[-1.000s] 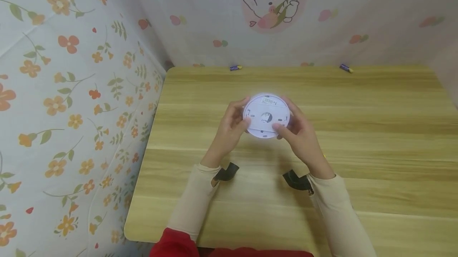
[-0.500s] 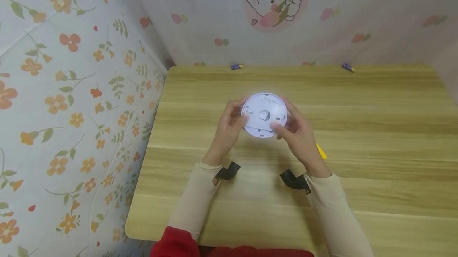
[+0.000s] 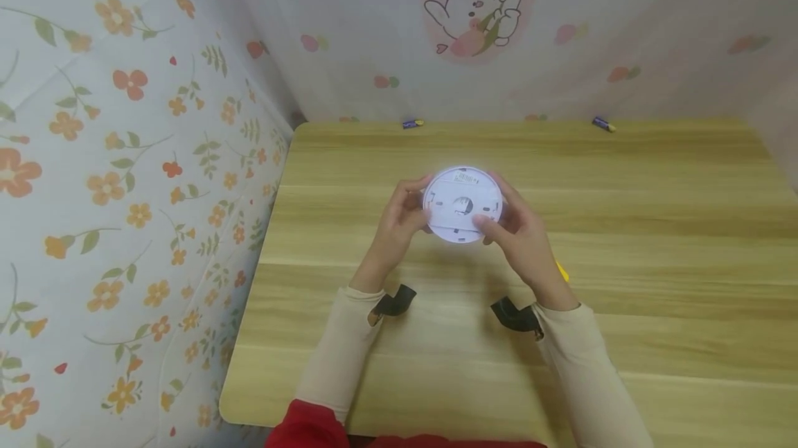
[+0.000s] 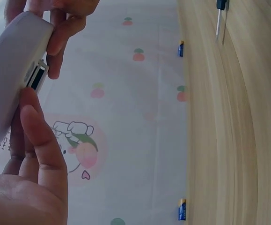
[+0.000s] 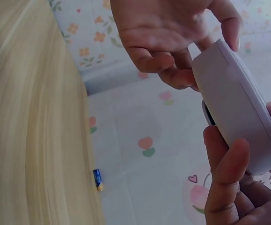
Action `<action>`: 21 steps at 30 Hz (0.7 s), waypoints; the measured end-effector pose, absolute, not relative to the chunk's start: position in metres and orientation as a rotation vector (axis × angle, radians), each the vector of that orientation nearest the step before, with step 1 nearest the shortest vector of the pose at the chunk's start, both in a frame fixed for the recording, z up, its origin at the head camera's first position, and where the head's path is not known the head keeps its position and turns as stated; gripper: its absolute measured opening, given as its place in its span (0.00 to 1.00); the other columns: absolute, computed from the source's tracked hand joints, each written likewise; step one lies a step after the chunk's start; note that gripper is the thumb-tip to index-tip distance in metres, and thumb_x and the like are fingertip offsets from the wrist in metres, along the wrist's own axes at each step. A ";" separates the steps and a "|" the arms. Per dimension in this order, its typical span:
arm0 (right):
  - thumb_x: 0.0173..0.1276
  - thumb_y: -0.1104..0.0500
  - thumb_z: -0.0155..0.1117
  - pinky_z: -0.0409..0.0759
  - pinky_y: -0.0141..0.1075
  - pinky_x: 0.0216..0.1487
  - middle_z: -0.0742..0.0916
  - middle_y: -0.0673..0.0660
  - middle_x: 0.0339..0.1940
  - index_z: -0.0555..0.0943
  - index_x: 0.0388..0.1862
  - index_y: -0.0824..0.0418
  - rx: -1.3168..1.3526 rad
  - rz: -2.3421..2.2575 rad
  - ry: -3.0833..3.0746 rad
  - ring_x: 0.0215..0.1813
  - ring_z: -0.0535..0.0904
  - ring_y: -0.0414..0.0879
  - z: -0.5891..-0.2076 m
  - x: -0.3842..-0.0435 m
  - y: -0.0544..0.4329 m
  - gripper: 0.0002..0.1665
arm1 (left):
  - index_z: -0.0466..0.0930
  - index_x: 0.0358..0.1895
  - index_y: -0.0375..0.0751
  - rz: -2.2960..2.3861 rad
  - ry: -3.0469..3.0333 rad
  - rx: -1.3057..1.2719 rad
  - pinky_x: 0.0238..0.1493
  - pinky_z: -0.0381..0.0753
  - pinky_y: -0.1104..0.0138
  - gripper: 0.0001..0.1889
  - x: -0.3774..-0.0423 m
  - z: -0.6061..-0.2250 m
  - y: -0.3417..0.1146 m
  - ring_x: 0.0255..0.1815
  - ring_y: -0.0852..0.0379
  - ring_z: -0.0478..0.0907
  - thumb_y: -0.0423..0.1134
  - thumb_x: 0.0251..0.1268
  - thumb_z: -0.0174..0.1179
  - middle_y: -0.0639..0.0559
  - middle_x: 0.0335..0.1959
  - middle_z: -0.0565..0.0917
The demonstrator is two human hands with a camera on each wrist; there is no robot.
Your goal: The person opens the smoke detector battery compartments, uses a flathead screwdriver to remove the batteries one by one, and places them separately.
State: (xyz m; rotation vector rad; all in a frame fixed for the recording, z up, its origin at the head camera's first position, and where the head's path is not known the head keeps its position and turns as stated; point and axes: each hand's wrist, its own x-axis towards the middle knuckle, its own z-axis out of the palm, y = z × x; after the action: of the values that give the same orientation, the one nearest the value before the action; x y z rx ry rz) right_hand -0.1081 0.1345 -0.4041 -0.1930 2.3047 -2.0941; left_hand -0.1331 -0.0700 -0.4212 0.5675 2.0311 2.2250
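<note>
Between both hands, raised over the table, is a round white smoke detector [image 3: 463,188], its flat back with a central hole and barcode label turned up towards me. My left hand [image 3: 397,216] grips the left edge, thumb on the back. On the right side my right hand [image 3: 528,239] holds the rim, its thumb pressing the lower right of the back plate. From the left wrist view, fingers of both hands curl round the smooth thick side of the smoke detector [image 4: 13,70], beside a small raised part with dark slots on its front face.
Two blue-and-yellow batteries [image 3: 411,124] lie along the far table edge, near the patterned curtain [image 3: 349,12]. A screwdriver [image 4: 219,21] lies on the wooden table [image 3: 654,240]. A yellow piece [image 3: 562,271] shows beside the right wrist. Black mounts [image 3: 517,315] stick out from both sleeves.
The hands and smoke detector hold nearly the same pose. The view has shifted slightly, and the yellow piece by the right wrist shows more than one second ago.
</note>
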 end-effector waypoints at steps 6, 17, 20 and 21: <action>0.66 0.67 0.61 0.79 0.27 0.29 0.80 0.47 0.47 0.62 0.75 0.55 -0.207 -2.116 2.302 0.32 0.77 0.38 -0.406 -0.108 0.134 0.39 | 0.59 0.65 0.29 2.217 1.987 0.556 0.36 0.79 0.68 0.28 -0.131 -0.420 -0.072 0.37 0.63 0.76 0.29 0.58 0.48 0.28 0.47 0.73; 0.65 0.67 0.63 0.79 0.28 0.28 0.81 0.47 0.46 0.63 0.74 0.50 -0.230 -2.095 2.313 0.32 0.79 0.38 -0.408 -0.108 0.134 0.40 | 0.64 0.64 0.31 2.229 2.125 0.492 0.31 0.75 0.72 0.23 -0.130 -0.420 -0.069 0.33 0.65 0.72 0.27 0.65 0.47 0.38 0.42 0.74; 0.64 0.66 0.65 0.77 0.28 0.25 0.82 0.48 0.44 0.63 0.75 0.46 -0.228 -2.035 2.321 0.31 0.79 0.38 -0.405 -0.108 0.135 0.42 | 0.66 0.63 0.31 2.246 2.185 0.471 0.29 0.73 0.72 0.22 -0.130 -0.419 -0.068 0.31 0.65 0.71 0.27 0.65 0.47 0.32 0.44 0.74; 0.64 0.65 0.66 0.77 0.29 0.24 0.82 0.48 0.43 0.62 0.75 0.45 -0.228 -2.016 2.320 0.31 0.79 0.38 -0.404 -0.108 0.136 0.43 | 0.66 0.63 0.30 2.255 2.191 0.473 0.29 0.73 0.71 0.22 -0.130 -0.418 -0.068 0.31 0.65 0.72 0.26 0.65 0.47 0.31 0.47 0.75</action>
State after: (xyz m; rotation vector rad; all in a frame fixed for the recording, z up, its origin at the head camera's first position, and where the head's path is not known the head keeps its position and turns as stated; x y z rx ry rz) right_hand -0.1077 0.1361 -0.4037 -0.2285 2.3200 -2.0163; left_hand -0.1298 -0.0678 -0.4181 0.4729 2.1910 2.2548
